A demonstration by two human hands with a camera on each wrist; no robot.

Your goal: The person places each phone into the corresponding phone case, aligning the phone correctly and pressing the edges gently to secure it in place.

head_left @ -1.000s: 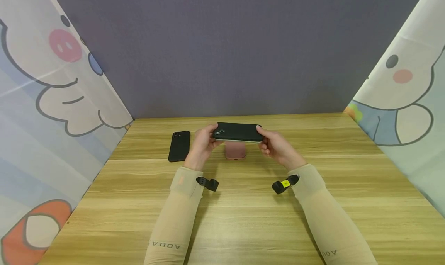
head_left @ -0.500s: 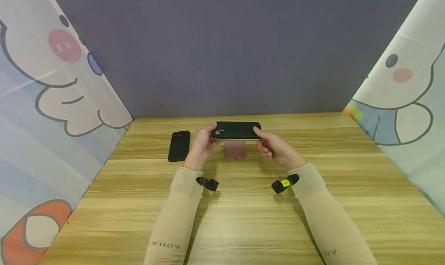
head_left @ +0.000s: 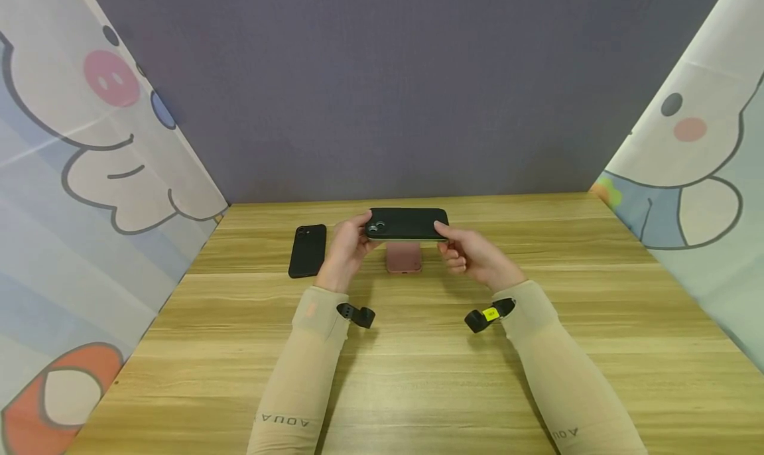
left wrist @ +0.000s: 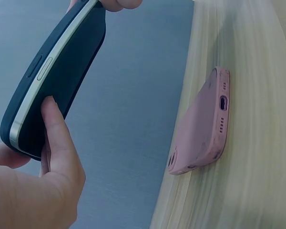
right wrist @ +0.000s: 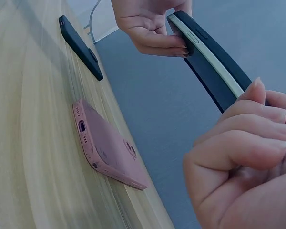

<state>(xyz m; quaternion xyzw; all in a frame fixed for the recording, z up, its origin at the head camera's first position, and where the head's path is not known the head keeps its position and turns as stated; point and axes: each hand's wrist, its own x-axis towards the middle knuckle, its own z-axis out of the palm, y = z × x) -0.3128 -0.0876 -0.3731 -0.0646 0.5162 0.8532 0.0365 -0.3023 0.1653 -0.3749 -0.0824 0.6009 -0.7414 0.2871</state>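
Observation:
Both hands hold a phone (left wrist: 66, 71) sideways above the table, its dark screen side facing down. A black phone case (head_left: 412, 224) covers its back, and the phone's pale metal side (left wrist: 38, 81) shows along the near long edge. My left hand (head_left: 346, 246) pinches the camera end, thumb on one face and fingers on the other. At the opposite end, my right hand (head_left: 475, 253) grips the case with the thumb on its back and the other fingers curled below. Under the phone, a pink phone case (right wrist: 107, 148) lies back up on the table.
A second black phone case (head_left: 308, 251) lies on the wooden table (head_left: 406, 389), left of my left hand. A grey panel (head_left: 382, 90) stands along the table's back edge. Cartoon-printed sheets (head_left: 89, 143) rise at both sides.
The phone's right end has risen slightly, and less of its pale edge shows in the head view. My right thumb has slid a little left and down on the case. The left hand stays nearly still.

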